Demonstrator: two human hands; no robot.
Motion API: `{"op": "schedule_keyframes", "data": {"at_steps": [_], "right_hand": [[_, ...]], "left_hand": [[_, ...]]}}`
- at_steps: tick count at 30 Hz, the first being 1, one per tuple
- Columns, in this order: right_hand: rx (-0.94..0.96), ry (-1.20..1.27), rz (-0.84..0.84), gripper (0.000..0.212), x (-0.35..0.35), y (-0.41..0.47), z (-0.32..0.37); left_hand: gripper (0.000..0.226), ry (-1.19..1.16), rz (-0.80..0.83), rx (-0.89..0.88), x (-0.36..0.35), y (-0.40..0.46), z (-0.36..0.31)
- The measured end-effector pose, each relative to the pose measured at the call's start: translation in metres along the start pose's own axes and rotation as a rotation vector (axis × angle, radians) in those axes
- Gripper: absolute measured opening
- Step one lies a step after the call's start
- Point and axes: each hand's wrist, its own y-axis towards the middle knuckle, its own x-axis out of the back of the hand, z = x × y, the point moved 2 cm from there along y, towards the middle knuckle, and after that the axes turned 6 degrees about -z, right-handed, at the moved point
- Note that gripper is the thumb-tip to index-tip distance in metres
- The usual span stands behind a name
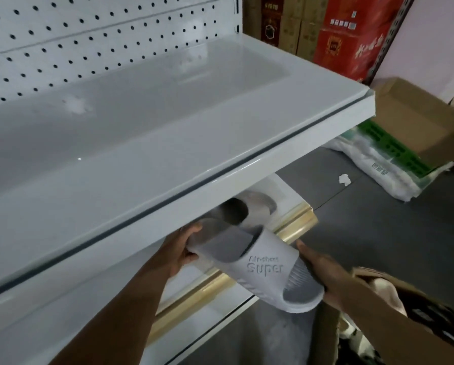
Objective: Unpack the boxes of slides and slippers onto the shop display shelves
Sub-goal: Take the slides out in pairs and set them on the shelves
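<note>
A grey slide (262,267) with "Super" embossed on its strap hangs over the front edge of the lower shelf (294,227), the one with a gold trim. My left hand (183,246) grips its heel end. My right hand (315,270) holds its toe end from the right side. Another grey slide (241,209) lies on that lower shelf, partly hidden under the upper white shelf (168,143). An open cardboard box (410,309) sits at the lower right, under my right forearm.
The upper shelf has a pegboard back (89,35). Red cartons (352,35) are stacked beyond its end. A brown cardboard box (418,119), a green crate (394,148) and white bags lie on the dark floor at right, with a crumpled paper scrap (344,179).
</note>
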Motion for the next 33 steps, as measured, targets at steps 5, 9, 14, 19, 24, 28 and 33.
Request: {"op": "schedule_keyframes", "data": {"at_steps": [5,9,14,19,24,28,33], "right_hand": [[-0.013,0.006,0.028,0.05,-0.023,0.015,0.001],[0.011,-0.022,0.069,0.054,-0.04,0.023,0.001],[0.024,-0.041,0.059,0.055,-0.053,0.029,0.0],[0.018,0.035,0.119,0.048,-0.063,0.027,-0.006],[0.043,0.086,0.21,0.064,-0.087,0.013,-0.013],[0.079,-0.136,0.297,0.038,-0.095,0.009,-0.011],[0.486,-0.473,-0.048,0.052,-0.082,0.042,0.034]], "left_hand": [[0.037,-0.219,-0.085,-0.003,-0.007,0.002,-0.001],[0.024,-0.265,-0.179,0.015,-0.01,-0.018,0.012],[0.053,-0.531,-0.085,0.055,-0.003,-0.034,0.026],[0.057,-0.557,-0.122,0.06,-0.015,-0.047,0.043],[0.075,-0.305,-0.084,-0.034,-0.042,-0.079,0.075],[0.102,-0.364,-0.162,-0.167,-0.041,-0.081,0.087],[0.093,-0.35,-0.263,-0.229,-0.013,-0.079,0.096]]}}
